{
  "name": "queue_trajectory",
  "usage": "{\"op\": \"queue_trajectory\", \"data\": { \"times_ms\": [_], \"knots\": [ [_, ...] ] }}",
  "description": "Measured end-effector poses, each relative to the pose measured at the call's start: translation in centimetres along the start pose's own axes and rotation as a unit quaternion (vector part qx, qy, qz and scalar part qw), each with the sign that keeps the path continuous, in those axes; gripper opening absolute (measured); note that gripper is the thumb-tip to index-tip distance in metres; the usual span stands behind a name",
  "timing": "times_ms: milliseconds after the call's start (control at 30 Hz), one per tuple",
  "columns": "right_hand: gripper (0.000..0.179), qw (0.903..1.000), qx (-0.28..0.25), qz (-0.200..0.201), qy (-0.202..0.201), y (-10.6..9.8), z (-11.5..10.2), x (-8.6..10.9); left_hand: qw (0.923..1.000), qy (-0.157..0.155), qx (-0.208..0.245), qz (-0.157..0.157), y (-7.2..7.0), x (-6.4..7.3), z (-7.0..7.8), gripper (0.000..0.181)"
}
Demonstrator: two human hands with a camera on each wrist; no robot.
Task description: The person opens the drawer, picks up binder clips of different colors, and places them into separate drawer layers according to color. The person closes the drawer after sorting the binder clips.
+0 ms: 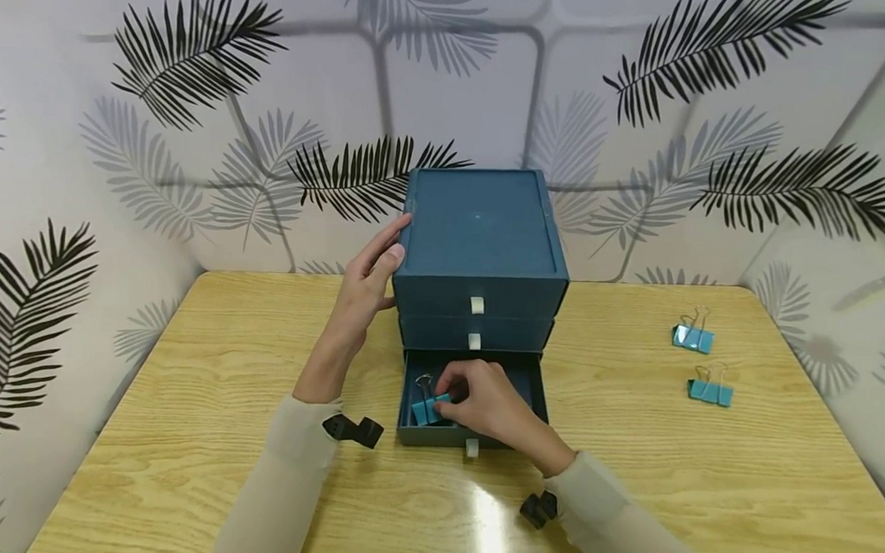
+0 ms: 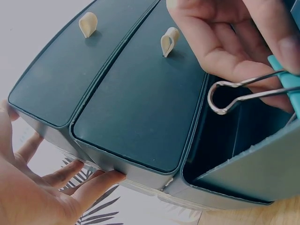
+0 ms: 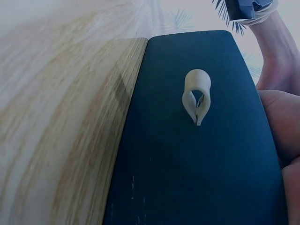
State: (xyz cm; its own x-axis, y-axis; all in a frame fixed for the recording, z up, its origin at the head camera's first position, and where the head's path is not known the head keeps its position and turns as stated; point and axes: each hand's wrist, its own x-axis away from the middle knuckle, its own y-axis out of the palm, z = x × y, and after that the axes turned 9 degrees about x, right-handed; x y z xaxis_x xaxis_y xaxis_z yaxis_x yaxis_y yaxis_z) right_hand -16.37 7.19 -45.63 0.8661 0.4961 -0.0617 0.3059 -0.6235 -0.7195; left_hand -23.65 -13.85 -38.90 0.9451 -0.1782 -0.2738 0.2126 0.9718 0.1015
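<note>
A dark blue drawer box [image 1: 483, 220] with small pale pull tabs stands at the middle of the table, its bottom drawer [image 1: 434, 436] pulled out. My left hand [image 1: 359, 293] rests against the box's left side, fingers spread along it in the left wrist view. Reaching into the bottom drawer, my right hand [image 1: 484, 400] pinches a teal binder clip [image 1: 424, 412]. The clip's wire handles [image 2: 225, 96] point away from the fingers in the left wrist view. In the right wrist view the drawer front [image 3: 192, 164] hides the clip, and only part of the right hand shows.
Two more teal binder clips, an upper one [image 1: 693, 338] and a lower one [image 1: 710, 392], lie on the wooden table [image 1: 612, 486] at the right. The two upper drawers [image 1: 479, 297] are closed. A leaf-patterned wall [image 1: 452, 85] stands behind the box.
</note>
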Motion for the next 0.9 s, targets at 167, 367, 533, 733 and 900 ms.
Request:
{"op": "queue_trajectory", "data": {
  "times_ms": [167,367,533,733,900],
  "knots": [
    [0.010,0.9998,0.005,-0.017,0.006,0.20,-0.08,-0.27,1.0000,0.000,-0.002,0.000,0.01,-0.03,0.10,0.051],
    [0.010,0.9991,0.016,-0.037,0.013,0.22,-0.14,-0.37,1.0000,0.001,-0.001,-0.002,0.07,0.03,0.16,0.050],
    [0.010,0.9988,0.020,-0.035,0.027,0.11,-0.18,-0.34,1.0000,-0.001,-0.003,0.001,0.10,0.06,0.24,0.050],
    [0.010,0.9997,0.010,-0.002,0.021,-0.02,-0.33,-0.04,1.0000,0.000,-0.007,0.000,0.12,0.05,0.19,0.050],
    [0.010,0.9996,-0.002,0.025,-0.011,-0.55,-0.43,0.50,0.9999,0.001,-0.011,0.002,0.05,-0.03,0.13,0.049]
  ]
}}
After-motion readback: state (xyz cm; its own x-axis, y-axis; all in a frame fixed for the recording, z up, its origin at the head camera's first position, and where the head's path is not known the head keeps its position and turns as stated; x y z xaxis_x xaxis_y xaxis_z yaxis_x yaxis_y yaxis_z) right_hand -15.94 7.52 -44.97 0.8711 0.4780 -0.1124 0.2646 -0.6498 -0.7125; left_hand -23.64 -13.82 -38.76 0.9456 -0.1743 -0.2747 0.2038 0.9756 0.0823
